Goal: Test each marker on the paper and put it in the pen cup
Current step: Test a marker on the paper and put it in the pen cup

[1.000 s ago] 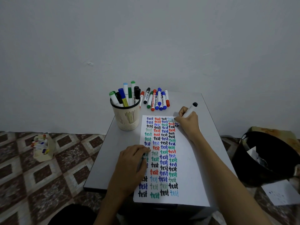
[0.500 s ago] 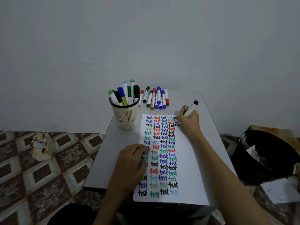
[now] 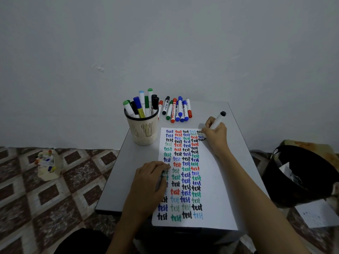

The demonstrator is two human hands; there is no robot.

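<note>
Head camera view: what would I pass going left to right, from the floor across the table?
Box of markers on the floor → pen cup → loose markers → black-capped marker in the right hand → black bin.

Table [image 3: 238, 136]: paper [image 3: 216, 189], pen cup [image 3: 145, 131], markers [image 3: 177, 110].

We lose the marker [image 3: 218, 120] tip under the right hand [image 3: 215, 136]. The left hand [image 3: 148, 184] covers part of the paper [image 3: 212, 180]'s first column; we cannot tell whether its curled fingers hold anything. The pen cup [image 3: 145, 132] wall hides the stored markers [image 3: 141, 105]' lower halves. The floor box [image 3: 48, 165] contents are blurred.
</note>
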